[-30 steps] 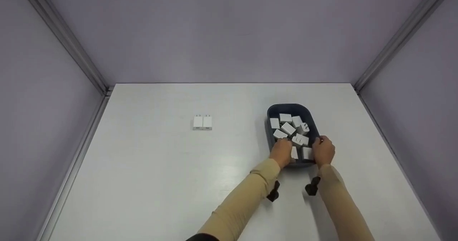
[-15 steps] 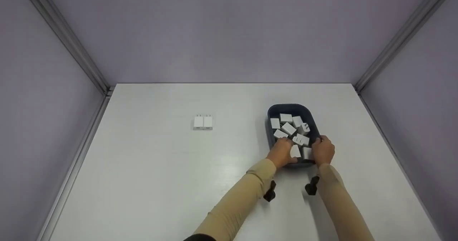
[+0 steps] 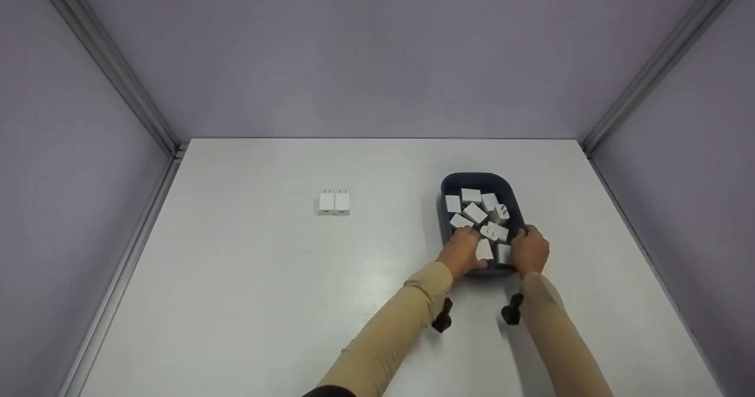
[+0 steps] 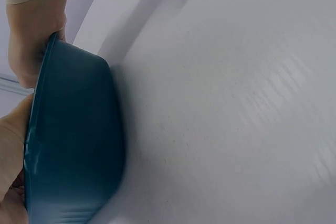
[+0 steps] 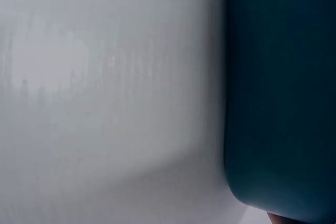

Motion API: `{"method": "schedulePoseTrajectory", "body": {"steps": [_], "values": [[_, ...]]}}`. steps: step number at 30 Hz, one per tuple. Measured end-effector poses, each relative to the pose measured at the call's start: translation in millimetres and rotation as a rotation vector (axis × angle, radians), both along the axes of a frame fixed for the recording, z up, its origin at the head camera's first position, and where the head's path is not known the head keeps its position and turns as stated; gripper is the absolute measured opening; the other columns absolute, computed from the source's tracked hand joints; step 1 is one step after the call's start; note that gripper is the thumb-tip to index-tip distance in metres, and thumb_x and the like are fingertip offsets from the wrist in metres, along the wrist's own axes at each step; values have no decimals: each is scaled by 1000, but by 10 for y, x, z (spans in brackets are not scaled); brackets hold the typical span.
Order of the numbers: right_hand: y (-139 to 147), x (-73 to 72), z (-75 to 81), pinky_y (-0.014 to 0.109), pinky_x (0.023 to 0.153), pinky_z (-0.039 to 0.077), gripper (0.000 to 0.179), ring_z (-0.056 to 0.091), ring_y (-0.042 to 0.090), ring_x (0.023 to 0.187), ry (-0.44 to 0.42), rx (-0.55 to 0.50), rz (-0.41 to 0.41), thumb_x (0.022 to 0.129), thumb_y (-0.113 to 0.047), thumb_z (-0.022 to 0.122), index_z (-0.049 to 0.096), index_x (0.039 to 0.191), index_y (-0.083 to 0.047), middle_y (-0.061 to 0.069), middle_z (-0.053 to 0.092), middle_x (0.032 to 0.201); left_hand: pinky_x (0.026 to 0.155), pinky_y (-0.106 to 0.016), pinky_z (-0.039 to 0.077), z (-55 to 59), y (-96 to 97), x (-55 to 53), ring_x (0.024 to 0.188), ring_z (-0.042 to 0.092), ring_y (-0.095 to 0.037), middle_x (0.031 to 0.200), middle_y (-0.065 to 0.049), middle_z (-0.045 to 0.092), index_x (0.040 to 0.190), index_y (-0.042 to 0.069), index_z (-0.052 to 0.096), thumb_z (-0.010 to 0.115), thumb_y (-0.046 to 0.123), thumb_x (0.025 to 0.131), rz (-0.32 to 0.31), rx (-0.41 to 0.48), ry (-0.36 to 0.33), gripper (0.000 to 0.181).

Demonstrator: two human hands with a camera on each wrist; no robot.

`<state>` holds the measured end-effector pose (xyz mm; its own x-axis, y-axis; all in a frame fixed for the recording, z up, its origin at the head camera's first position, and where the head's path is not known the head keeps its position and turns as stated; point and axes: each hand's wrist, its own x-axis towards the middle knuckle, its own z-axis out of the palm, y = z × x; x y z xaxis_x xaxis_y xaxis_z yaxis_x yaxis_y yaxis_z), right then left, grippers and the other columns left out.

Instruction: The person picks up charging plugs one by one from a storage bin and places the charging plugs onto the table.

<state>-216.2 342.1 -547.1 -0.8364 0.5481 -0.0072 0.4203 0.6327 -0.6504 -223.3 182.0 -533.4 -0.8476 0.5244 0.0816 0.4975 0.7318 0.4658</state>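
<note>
In the head view a dark blue-green plastic bin stands at the right of the white table, holding several white plug-in chargers. My left hand reaches over its left rim, thumb and fingers spread on either side of a white charger; whether it pinches that charger is hidden. With my right hand I grip the right rim near the front corner. From the left wrist, both the left hand and the right hand show at the rim. The right wrist view has mostly the bin's outer wall.
Two white chargers lie side by side on the table, prongs pointing to the back. Purple-grey walls close off the back and both sides.
My left hand has shifted slightly left and its thumb has spread apart, so more of the charger beside it shows. The right hand stays at the rim. The bin keeps its place.
</note>
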Motion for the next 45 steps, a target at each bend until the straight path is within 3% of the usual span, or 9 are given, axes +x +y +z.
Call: {"method": "schedulePoseTrajectory", "body": {"steps": [7, 19, 23, 24, 27, 30, 31, 34, 45], "values": [[-12, 36, 9, 55, 100, 45, 39, 56, 47, 118, 23, 14, 6, 100, -11, 36, 53, 127, 12, 34, 57, 126, 86, -23, 53, 18, -40, 5, 97, 62, -16, 103, -4, 66, 106, 7, 68, 76, 29, 76, -58, -2, 26, 38], [-21, 26, 18, 55, 99, 46, 39, 57, 47, 116, 43, 8, 6, 99, -10, 36, 54, 125, 12, 35, 58, 124, 98, -20, 49, 97, -88, -27, 112, 59, -16, 119, -6, 63, 121, 6, 63, 74, 30, 79, -60, 26, 38, 50], [-30, 26, 10, 55, 99, 46, 39, 57, 47, 117, 39, 9, 8, 99, -10, 36, 54, 126, 13, 35, 58, 124, 96, -21, 49, 114, -149, -62, 108, 59, -17, 115, -7, 62, 116, 3, 63, 72, 27, 80, -62, 75, 73, 45], [-30, 26, 11, 56, 99, 46, 39, 57, 48, 117, 40, 11, 9, 99, -10, 37, 54, 126, 13, 35, 58, 124, 93, -20, 50, 58, -150, -97, 105, 58, -16, 112, -5, 61, 113, 4, 63, 72, 28, 79, -62, 99, 96, 42], [-29, 25, 16, 56, 99, 46, 39, 57, 48, 117, 41, 21, 10, 99, -11, 37, 54, 125, 13, 35, 58, 124, 92, -21, 49, 71, -195, -120, 103, 58, -16, 111, -6, 61, 110, 4, 63, 71, 26, 79, -60, 141, 89, 39], [-17, 20, 11, 56, 98, 46, 38, 58, 48, 115, 45, 27, 8, 99, -11, 37, 55, 123, 12, 35, 59, 122, 94, -22, 48, 83, -225, -143, 106, 57, -17, 113, -5, 61, 111, 5, 62, 71, 26, 79, -48, 158, 59, 39], [-14, 18, 9, 56, 97, 46, 38, 58, 48, 114, 46, 29, 8, 99, -11, 37, 56, 123, 12, 34, 60, 121, 96, -23, 48, 145, -247, -125, 108, 57, -18, 115, -7, 61, 113, 4, 62, 72, 24, 79, -40, 154, 34, 41], [-3, 15, -8, 56, 95, 47, 37, 59, 49, 112, 58, 37, 14, 98, -10, 38, 56, 121, 12, 35, 61, 119, 96, -22, 48, 137, -266, -160, 107, 56, -17, 114, -6, 61, 115, 5, 61, 72, 25, 80, -16, 153, 24, 43], [-12, 17, -9, 57, 98, 46, 39, 58, 49, 115, 55, 23, 15, 98, -10, 36, 55, 123, 13, 36, 59, 121, 92, -22, 50, 132, -383, -245, 99, 55, -15, 109, -7, 60, 114, 3, 61, 73, 24, 79, 42, 218, 37, 43]]}}
